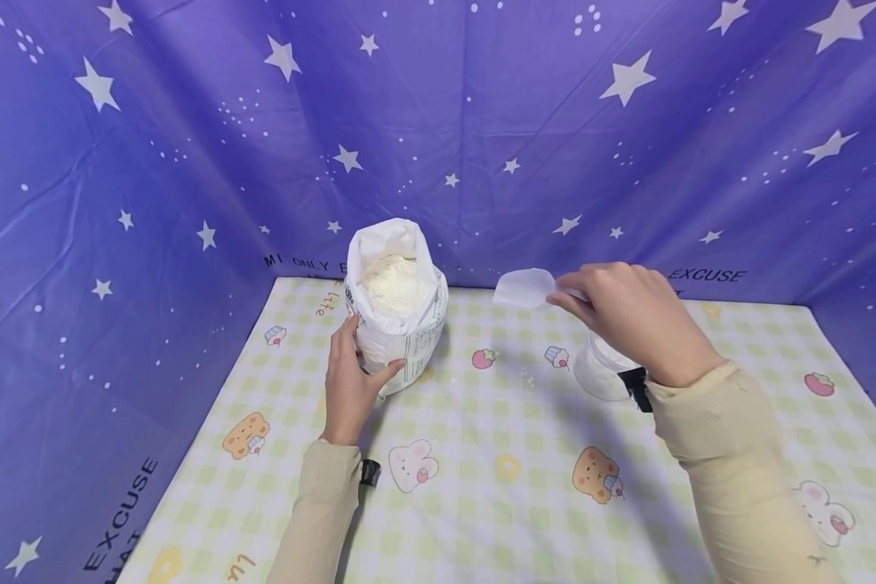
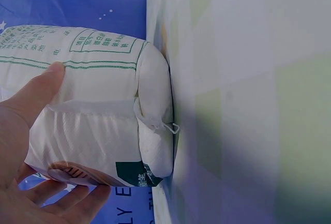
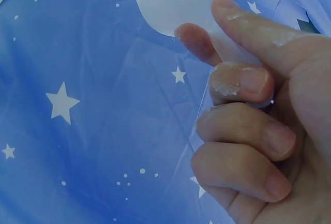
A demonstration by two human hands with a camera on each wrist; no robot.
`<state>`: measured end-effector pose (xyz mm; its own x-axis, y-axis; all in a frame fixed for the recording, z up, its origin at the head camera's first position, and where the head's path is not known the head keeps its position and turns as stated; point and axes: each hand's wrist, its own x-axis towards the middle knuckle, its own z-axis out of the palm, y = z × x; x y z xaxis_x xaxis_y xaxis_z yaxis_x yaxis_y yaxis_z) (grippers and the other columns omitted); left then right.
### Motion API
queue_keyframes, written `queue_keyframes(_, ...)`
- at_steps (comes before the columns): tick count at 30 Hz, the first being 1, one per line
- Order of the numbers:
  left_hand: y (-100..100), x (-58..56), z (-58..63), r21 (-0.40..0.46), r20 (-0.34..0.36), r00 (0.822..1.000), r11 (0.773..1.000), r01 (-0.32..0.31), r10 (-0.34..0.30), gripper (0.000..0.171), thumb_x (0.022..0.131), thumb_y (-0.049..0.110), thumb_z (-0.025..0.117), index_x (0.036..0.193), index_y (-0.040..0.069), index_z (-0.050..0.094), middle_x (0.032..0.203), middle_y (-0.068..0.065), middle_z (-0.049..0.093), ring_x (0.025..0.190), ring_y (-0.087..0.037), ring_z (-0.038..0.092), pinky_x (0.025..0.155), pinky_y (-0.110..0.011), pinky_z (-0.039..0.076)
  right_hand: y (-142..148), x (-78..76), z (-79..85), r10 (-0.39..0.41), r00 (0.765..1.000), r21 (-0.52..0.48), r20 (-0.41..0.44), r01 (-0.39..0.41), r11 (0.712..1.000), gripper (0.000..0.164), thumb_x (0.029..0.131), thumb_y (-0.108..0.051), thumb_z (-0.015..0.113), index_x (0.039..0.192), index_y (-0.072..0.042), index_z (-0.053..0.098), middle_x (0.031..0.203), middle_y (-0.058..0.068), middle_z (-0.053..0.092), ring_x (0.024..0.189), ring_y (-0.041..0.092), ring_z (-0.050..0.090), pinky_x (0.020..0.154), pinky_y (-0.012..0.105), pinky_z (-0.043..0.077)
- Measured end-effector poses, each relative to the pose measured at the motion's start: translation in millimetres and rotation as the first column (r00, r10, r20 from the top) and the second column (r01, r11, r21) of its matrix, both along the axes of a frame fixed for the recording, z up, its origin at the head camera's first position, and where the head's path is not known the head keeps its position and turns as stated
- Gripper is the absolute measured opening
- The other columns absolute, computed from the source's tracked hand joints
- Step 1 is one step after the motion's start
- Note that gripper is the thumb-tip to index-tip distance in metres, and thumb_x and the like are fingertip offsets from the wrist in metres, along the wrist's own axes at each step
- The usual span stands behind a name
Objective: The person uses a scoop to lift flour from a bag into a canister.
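A white bag of flour [image 1: 409,357] stands upright on the table with its top open, pale flour [image 1: 394,285] showing inside. My left hand [image 1: 354,377] grips its near left side; in the left wrist view the thumb [image 2: 44,87] lies across the printed front and the fingers go round the other side. My right hand [image 1: 628,312] holds a translucent white plastic scoop [image 1: 524,289] in the air, right of the bag. White powder dusts its fingers in the right wrist view. Below that hand is a clear jar [image 1: 597,375] with white content, partly hidden by hand and wrist.
A checked cloth with cartoon prints covers the table [image 1: 467,503]. Some spilled powder [image 1: 528,377] lies left of the jar. A purple star-patterned curtain [image 1: 460,97] hangs close behind and on both sides.
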<state>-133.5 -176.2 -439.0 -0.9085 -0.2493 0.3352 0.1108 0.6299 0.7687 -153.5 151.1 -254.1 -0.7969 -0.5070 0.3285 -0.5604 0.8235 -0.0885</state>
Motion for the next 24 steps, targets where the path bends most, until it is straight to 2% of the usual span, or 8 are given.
queue_keyframes(6, 1, -0.2, 1.6, 0.005, 0.003, 1.000, 1.000, 0.003, -0.003, 0.100, 0.072, 0.026, 0.090, 0.152, 0.009, 0.034, 0.153, -0.013, 0.037, 0.119, -0.029, 0.053, 0.098, -0.038, 0.053, -7, -1.1, 1.9, 0.004, 1.000, 0.002, 0.004, -0.004, 1.000, 0.042, 0.099, -0.031, 0.062, 0.063, -0.020, 0.042, 0.059, -0.005, 0.035, 0.054, 0.013, 0.035, 0.048, 0.028, 0.030)
queue_keyframes(11, 1, -0.6, 2.6, 0.009, 0.009, 1.000, 1.000, 0.006, -0.006, 0.099, 0.072, 0.026, 0.090, 0.152, 0.009, 0.034, 0.153, -0.013, 0.037, 0.120, -0.029, 0.053, 0.098, -0.038, 0.053, -12, -1.1, 2.9, 0.002, 1.000, 0.003, 0.007, -0.003, 1.000, 0.037, 0.099, -0.031, 0.062, 0.066, -0.020, 0.048, 0.060, -0.004, 0.039, 0.055, 0.015, 0.038, 0.047, 0.028, 0.031)
queue_keyframes(18, 0, -0.9, 0.9, 0.008, 0.011, 1.000, 1.000, 0.000, 0.000, 0.099, 0.072, 0.027, 0.090, 0.152, 0.009, 0.034, 0.152, -0.012, 0.037, 0.120, -0.029, 0.053, 0.098, -0.038, 0.053, -21, -1.6, 4.6, 0.026, 1.000, -0.013, -0.010, -0.026, 1.000, 0.041, 0.099, -0.029, 0.062, 0.064, -0.019, 0.043, 0.059, -0.004, 0.035, 0.053, 0.014, 0.034, 0.047, 0.028, 0.030)
queue_keyframes(24, 0, -0.7, 0.1, 0.014, 0.011, 1.000, 1.000, 0.003, -0.003, 0.100, 0.072, 0.026, 0.090, 0.152, 0.009, 0.033, 0.153, -0.012, 0.037, 0.120, -0.029, 0.052, 0.098, -0.039, 0.053, -29, -2.3, 5.6, 0.031, 1.000, -0.014, -0.003, -0.031, 0.999, 0.038, 0.099, -0.030, 0.062, 0.066, -0.018, 0.047, 0.061, -0.002, 0.041, 0.054, 0.016, 0.038, 0.048, 0.030, 0.034)
